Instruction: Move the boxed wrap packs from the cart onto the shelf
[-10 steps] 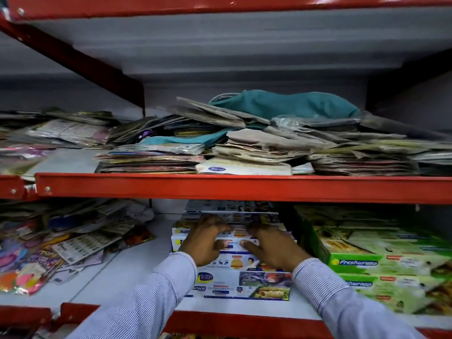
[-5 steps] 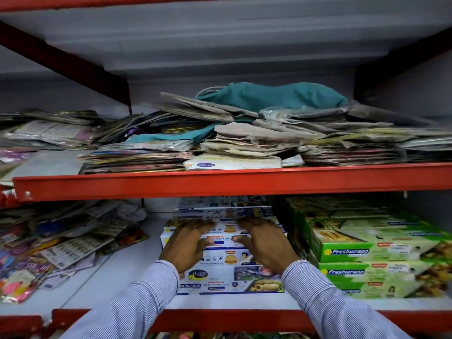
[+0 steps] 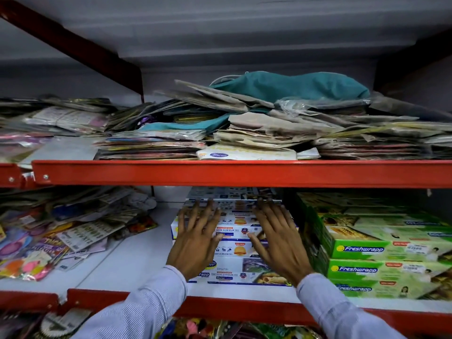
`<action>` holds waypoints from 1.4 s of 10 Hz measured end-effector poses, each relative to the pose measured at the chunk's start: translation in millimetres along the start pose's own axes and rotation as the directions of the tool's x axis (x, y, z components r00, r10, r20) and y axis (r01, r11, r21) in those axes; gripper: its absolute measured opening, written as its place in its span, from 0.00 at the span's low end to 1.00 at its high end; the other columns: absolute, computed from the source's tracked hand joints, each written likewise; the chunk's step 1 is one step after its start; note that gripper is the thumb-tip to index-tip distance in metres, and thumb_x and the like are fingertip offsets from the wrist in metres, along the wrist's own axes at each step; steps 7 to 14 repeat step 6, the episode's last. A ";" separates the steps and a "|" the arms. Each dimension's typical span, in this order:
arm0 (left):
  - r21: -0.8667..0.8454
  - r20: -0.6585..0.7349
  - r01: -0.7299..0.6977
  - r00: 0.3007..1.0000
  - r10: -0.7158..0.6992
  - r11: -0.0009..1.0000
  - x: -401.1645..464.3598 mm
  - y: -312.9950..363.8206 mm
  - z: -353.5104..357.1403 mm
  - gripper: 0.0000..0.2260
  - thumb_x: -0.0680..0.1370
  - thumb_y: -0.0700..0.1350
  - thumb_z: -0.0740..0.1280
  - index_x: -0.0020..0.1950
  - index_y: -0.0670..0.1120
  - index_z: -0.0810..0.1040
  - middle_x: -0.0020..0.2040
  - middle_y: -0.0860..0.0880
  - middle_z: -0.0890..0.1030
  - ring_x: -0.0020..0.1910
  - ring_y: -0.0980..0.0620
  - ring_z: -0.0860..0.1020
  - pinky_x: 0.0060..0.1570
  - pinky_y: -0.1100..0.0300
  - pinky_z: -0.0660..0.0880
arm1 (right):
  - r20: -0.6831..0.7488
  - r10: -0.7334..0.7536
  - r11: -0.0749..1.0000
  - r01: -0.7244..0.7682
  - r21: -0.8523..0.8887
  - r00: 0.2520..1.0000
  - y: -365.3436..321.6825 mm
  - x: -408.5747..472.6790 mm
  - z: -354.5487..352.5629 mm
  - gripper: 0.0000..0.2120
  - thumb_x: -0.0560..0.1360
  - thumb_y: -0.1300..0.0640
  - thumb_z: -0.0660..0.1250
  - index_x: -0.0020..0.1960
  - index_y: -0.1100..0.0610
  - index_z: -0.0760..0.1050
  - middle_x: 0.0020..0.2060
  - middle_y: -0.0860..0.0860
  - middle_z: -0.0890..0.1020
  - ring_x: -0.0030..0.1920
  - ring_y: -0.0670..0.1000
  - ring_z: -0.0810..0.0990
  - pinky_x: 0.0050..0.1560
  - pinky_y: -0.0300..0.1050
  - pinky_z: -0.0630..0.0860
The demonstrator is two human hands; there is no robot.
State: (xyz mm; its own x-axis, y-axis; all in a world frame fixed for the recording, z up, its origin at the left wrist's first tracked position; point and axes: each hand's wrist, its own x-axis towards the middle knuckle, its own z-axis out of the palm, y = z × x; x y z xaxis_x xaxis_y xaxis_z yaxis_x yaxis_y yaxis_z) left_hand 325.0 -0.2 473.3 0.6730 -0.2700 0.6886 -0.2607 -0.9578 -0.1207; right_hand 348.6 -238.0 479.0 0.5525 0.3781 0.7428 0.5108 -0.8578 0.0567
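A stack of white and blue boxed wrap packs (image 3: pixel 236 231) lies on the white lower shelf (image 3: pixel 132 260), stepped back toward the rear. My left hand (image 3: pixel 195 237) rests flat on the left part of the stack with fingers spread. My right hand (image 3: pixel 276 238) lies flat on the right part, fingers spread too. Neither hand grips a box. The lowest box front (image 3: pixel 244 275) shows between my wrists. The cart is out of sight.
Green Freshwrapp boxes (image 3: pixel 381 250) are stacked right beside the white stack. Loose colourful packets (image 3: pixel 61 231) pile up at the left of the same shelf. A red beam (image 3: pixel 244 173) crosses just above my hands, carrying a shelf of paper packets and a teal bag (image 3: pixel 293 86).
Both hands have gone from curled on the top boxes to flat with fingers spread, reaching slightly further back over the stack. The view has shifted a little.
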 end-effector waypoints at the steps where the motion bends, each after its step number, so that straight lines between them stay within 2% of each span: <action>1: 0.099 -0.033 -0.009 0.999 0.012 0.995 -15.2 -0.9 12.9 0.30 0.82 0.57 0.56 0.80 0.47 0.52 0.81 0.41 0.50 0.79 0.37 0.45 0.73 0.30 0.46 | -0.088 -0.016 0.999 0.012 -0.046 0.996 -9.7 -16.2 15.4 0.33 0.79 0.42 0.57 0.78 0.55 0.53 0.79 0.54 0.55 0.79 0.55 0.50 0.78 0.62 0.49; 2: 0.164 -0.005 -0.004 1.000 0.005 0.986 -21.0 -7.0 32.5 0.30 0.82 0.58 0.55 0.79 0.45 0.52 0.80 0.37 0.52 0.78 0.34 0.46 0.72 0.27 0.47 | -0.087 0.028 0.993 -0.038 -0.112 0.996 -10.4 -18.7 36.8 0.35 0.79 0.43 0.58 0.79 0.56 0.50 0.79 0.54 0.53 0.80 0.56 0.49 0.78 0.62 0.43; 3: 0.178 -0.014 -0.021 1.000 0.024 0.984 -22.2 -13.8 48.6 0.29 0.82 0.59 0.50 0.79 0.44 0.51 0.79 0.36 0.53 0.78 0.34 0.48 0.71 0.27 0.46 | -0.084 0.051 0.984 -0.065 -0.169 0.995 -8.0 -16.9 52.7 0.34 0.79 0.42 0.54 0.79 0.57 0.49 0.80 0.55 0.51 0.79 0.57 0.49 0.77 0.65 0.45; 4: 0.203 -0.042 -0.041 0.998 0.050 0.978 -22.0 -19.6 55.7 0.29 0.83 0.60 0.45 0.79 0.44 0.51 0.80 0.38 0.49 0.78 0.35 0.45 0.72 0.29 0.39 | -0.108 0.044 0.984 -0.062 -0.167 0.993 -6.4 -15.6 58.4 0.34 0.79 0.42 0.52 0.79 0.57 0.49 0.79 0.55 0.52 0.79 0.57 0.49 0.76 0.67 0.46; 5: 0.231 -0.062 -0.043 0.996 0.059 0.972 -19.1 -23.7 58.1 0.30 0.83 0.61 0.44 0.79 0.45 0.51 0.80 0.40 0.45 0.79 0.36 0.43 0.72 0.31 0.37 | -0.117 0.043 0.982 -0.063 -0.175 0.992 -3.7 -13.7 61.5 0.34 0.79 0.42 0.52 0.79 0.57 0.49 0.79 0.55 0.52 0.79 0.56 0.49 0.76 0.68 0.47; 6: 0.204 -0.038 -0.030 0.999 0.038 0.979 -25.2 -16.4 51.2 0.30 0.83 0.61 0.44 0.79 0.44 0.53 0.80 0.40 0.43 0.79 0.36 0.44 0.72 0.28 0.41 | -0.102 0.054 0.990 -0.066 -0.122 0.993 -10.6 -16.0 52.9 0.34 0.79 0.43 0.53 0.79 0.57 0.50 0.80 0.55 0.51 0.80 0.56 0.49 0.75 0.69 0.50; 14: 0.204 -0.038 -0.030 0.999 0.038 0.979 -25.2 -16.4 51.2 0.30 0.83 0.61 0.44 0.79 0.44 0.53 0.80 0.40 0.43 0.79 0.36 0.44 0.72 0.28 0.41 | -0.102 0.054 0.990 -0.066 -0.122 0.993 -10.6 -16.0 52.9 0.34 0.79 0.43 0.53 0.79 0.57 0.50 0.80 0.55 0.51 0.80 0.56 0.49 0.75 0.69 0.50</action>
